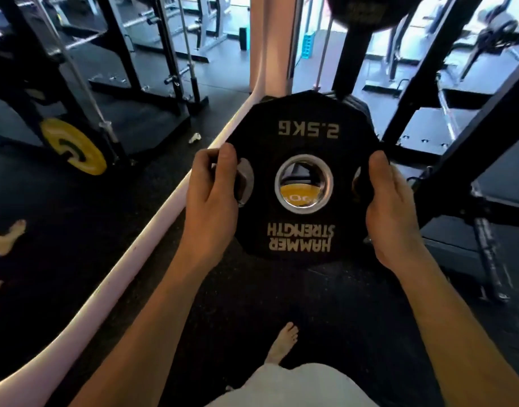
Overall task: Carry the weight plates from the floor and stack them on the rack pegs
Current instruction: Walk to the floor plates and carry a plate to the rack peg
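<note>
Both hands, left hand and right hand, are gripping a black weight plate above dark rubber gym flooring, with the black rack frame just beyond it.

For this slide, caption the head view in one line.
Both hands, left and right, hold a black 2.5 kg plate upside down near the rack.

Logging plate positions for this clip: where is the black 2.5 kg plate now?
Centre of the head view, the black 2.5 kg plate is held off the floor, left hand and right hand gripping opposite edges.
</note>
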The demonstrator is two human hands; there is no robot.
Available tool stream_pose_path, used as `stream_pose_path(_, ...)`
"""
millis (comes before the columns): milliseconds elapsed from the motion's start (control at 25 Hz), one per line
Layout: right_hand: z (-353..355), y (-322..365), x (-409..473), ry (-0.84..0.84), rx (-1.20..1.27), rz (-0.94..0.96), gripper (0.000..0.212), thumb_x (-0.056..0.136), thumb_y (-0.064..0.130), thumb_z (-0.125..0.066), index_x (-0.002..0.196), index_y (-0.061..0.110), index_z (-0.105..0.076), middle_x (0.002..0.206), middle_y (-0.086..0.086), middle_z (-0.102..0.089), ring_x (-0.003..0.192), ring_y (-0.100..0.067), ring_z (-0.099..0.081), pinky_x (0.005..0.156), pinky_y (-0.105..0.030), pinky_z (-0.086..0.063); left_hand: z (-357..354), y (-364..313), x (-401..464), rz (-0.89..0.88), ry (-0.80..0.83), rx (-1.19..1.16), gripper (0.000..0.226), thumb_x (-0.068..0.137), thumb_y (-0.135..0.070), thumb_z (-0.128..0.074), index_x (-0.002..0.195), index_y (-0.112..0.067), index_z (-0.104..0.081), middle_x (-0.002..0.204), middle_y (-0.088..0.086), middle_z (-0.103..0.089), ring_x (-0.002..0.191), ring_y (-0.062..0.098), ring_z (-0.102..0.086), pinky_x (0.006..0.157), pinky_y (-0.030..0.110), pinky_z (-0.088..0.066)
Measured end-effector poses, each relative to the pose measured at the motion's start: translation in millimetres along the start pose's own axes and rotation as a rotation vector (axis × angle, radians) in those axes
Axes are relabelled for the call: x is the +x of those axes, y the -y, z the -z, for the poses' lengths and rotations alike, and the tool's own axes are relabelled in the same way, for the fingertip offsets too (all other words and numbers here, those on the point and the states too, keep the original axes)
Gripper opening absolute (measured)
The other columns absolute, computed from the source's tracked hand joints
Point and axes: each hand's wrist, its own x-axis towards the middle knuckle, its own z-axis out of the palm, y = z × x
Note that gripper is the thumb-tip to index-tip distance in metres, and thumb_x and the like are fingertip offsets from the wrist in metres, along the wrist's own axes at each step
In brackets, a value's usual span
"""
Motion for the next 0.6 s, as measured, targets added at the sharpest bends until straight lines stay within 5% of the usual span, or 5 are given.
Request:
stream_pose_path(160,16,15,45,-0.108,-0.035,0.068,0.068,0.079,0.081,-0.045,0.114,0.027,-0.064,0.113,-0.001,-0.070,0.108,-0.020,-0.065,0.099,-0.053,-0.047,-48,-12,54,-0.091,0.095,-0.021,0.027,0.102,-0.036,-0.042,0.083,-0.020,-0.052,0.063,-0.017,-0.053,0.062,-0.001,-0.049,0.061,0.020,-0.043)
stream_pose_path(360,36,59,134,-0.168,0.045,0.217,0.082,0.078,0.068,-0.049,0.114,-0.006,-0.053,0.114,-0.032,-0.057,0.107,-0.046,-0.055,0.094,-0.061,-0.046,-114,-35,142,-0.217,0.116,-0.100,0.029,0.099,-0.043,-0.046,0.082,-0.022,-0.054,0.065,-0.013,-0.054,0.064,0.005,-0.050,0.066,0.030,-0.041)
stream_pose_path(480,46,93,184,-0.171,0.030,0.305,0.071,0.089,0.058,-0.045,0.113,-0.009,-0.051,0.111,-0.033,-0.055,0.105,-0.049,-0.052,0.090,-0.061,-0.046,-149,-59,190,-0.290,0.113,-0.107,0.030,0.100,-0.043,-0.044,0.081,-0.022,-0.053,0.061,-0.011,-0.053,0.058,0.006,-0.048,0.060,0.030,-0.039)
stream_pose_path(600,62,123,237,-0.192,0.036,0.357,0.063,0.094,0.052,-0.044,0.114,-0.007,-0.053,0.109,-0.030,-0.055,0.098,-0.045,-0.058,0.076,-0.045,-0.054,-181,-89,233,-0.362,0.097,-0.141,0.031,0.098,-0.048,-0.045,0.077,-0.026,-0.054,0.059,-0.009,-0.053,0.056,0.008,-0.048,0.056,0.030,-0.039)
